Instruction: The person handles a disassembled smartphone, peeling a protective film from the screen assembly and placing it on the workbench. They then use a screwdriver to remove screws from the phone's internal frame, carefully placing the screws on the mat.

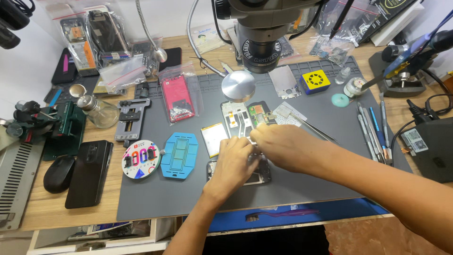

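Observation:
My left hand (pixel 232 163) and my right hand (pixel 282 146) meet over an opened phone body (pixel 260 175) lying on the grey work mat (pixel 302 184). Their fingertips pinch a small shiny metal piece (pixel 251 140) together just above the phone. Most of the phone is hidden under both hands. Just behind the hands lie a phone frame (pixel 236 118), a circuit board part (pixel 258 113) and a small yellowish battery (pixel 213 138).
A microscope head (pixel 261 45) and a round metal lamp disc (pixel 238 85) hang over the mat. Tweezers (pixel 315 128) lie to the right, tools (pixel 373 130) further right. A blue holder (pixel 180 155), a round colourful disc (pixel 140 159), a black phone (pixel 89 172) and a mouse (pixel 58 174) sit left.

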